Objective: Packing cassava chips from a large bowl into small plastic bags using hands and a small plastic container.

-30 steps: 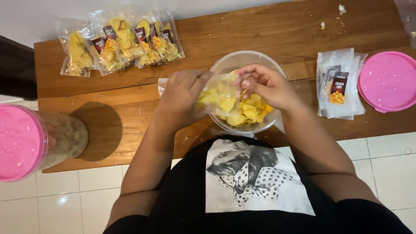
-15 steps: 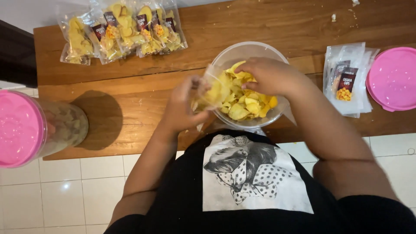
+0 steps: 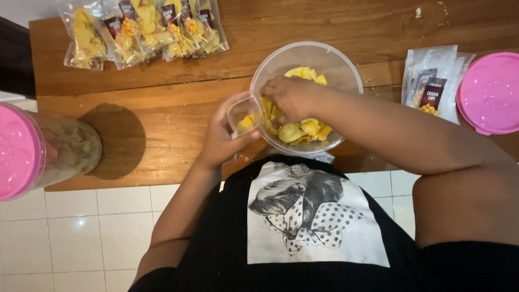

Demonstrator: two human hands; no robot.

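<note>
At the centre of the frame the left hand grips a small clear pouch, its fingers wrapped around the pouch and holding its mouth open just beside the left rim of a clear round bowl. A few yellow pieces already lie in the pouch. The right hand reaches down into the bowl, fingers curled together over the yellow chips; whether it has pinched any chips cannot be told, since the back of the hand hides the fingertips. The right forearm runs from the lower right across the bowl's right rim and covers part of it.

The bowl stands on a brown wooden table that fills the upper half of the frame. In the upper left lies a row of filled chip packets, well apart from the hands. At the far left edge stands a clear jar with a pink lid, casting a dark shadow toward the centre. To the right of the bowl lies a stack of empty labelled pouches, and just beside it, at the right edge, a pink round lid. A few crumbs dot the table at the top right. White floor tiles show at the lower left, and the person's black printed shirt fills the bottom centre.
</note>
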